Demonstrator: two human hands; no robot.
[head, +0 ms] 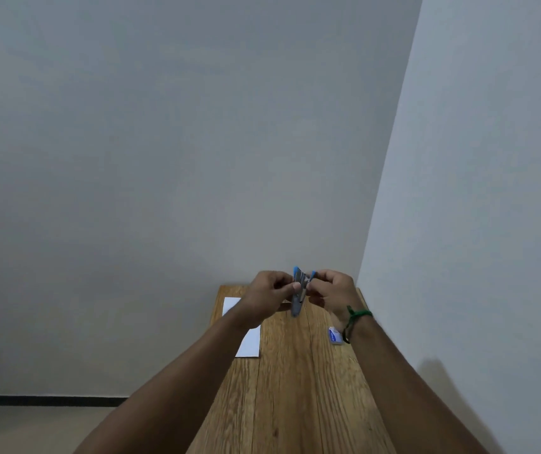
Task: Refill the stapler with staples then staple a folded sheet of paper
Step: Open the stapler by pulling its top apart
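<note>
- The stapler (298, 290), small with blue plastic ends and a grey metal body, is held up in the air above the far end of the bench (295, 371), between both hands, and appears hinged open.
- It looks light and rigid; the metal is probably smooth and a little slippery, so the plastic ends and the flat sides seem the safest places to pinch. The hinged top likely springs back, so one hand should brace the base.
- The left hand (267, 294) is closed in a pinch on the stapler's left side; the right hand (331, 290) is closed on its right side. Whether either holds a strip of staples is too small to tell.
- A green cord (356, 317) circles the right wrist.
- The white sheet of paper (249, 342) lies flat on the bench under the left forearm: thin, limp, easily creased.
- A small box (335, 335), perhaps staples, lies near the bench's right edge.
</note>
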